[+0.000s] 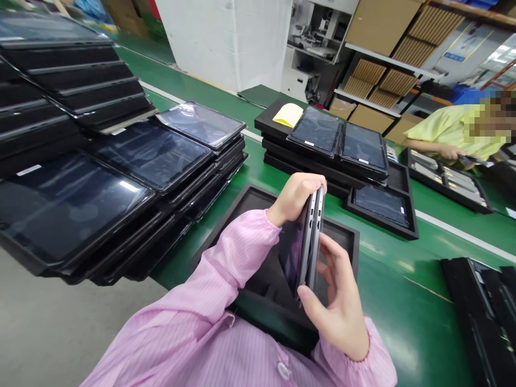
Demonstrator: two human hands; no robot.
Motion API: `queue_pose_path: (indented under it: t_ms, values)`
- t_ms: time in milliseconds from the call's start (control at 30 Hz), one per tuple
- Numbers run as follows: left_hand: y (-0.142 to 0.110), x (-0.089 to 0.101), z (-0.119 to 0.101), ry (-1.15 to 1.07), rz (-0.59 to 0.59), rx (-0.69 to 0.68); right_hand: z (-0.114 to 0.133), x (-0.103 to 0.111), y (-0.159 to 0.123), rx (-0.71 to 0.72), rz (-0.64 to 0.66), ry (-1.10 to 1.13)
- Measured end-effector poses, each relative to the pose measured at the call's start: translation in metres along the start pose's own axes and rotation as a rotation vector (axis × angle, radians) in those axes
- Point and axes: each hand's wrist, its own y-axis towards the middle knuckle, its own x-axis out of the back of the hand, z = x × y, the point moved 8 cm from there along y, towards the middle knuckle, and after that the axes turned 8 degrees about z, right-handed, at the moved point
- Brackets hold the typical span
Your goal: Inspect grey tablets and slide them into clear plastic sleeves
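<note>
Two thin dark tablets (311, 242) stand on edge, face to back, with small ports along their near edges. My left hand (296, 198) is closed over their upper end, fingers wrapped across the top. Lower down, my right hand (337, 298) grips the pair, its thumb on the near edge and its fingers behind the right-hand tablet. Beneath them lies a shallow black tray (252, 201), its floor partly hidden by my hands and sleeves.
At left, stacked black trays carry dark screens (153, 153). Ahead is another tray stack with tablets (316, 129) and a yellow paper (288, 114). Black trays (447, 269) stand at the right edge. A co-worker in yellow (437, 126) handles something over a parts tray (455, 188).
</note>
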Motion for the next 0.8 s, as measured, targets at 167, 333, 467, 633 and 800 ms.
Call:
queue_pose_path:
  t_ms: [167, 333, 467, 633, 800]
  values:
    - [-0.007, 0.002, -0.007, 0.008, -0.032, -0.02, 0.001, 0.001, -0.004, -0.017, 0.058, -0.032]
    - [-0.013, 0.009, -0.006, -0.001, -0.112, 0.015, 0.003, 0.0, -0.003, 0.0, 0.093, -0.037]
    - [-0.014, 0.009, -0.004, -0.007, -0.125, 0.039, 0.002, 0.001, -0.002, -0.011, 0.096, -0.059]
    - [-0.015, 0.002, -0.004, -0.033, -0.082, 0.026, 0.003, 0.005, -0.008, -0.019, 0.094, -0.102]
    - [-0.021, -0.01, -0.01, -0.038, -0.001, 0.031, 0.01, 0.006, -0.014, -0.007, 0.133, -0.183]
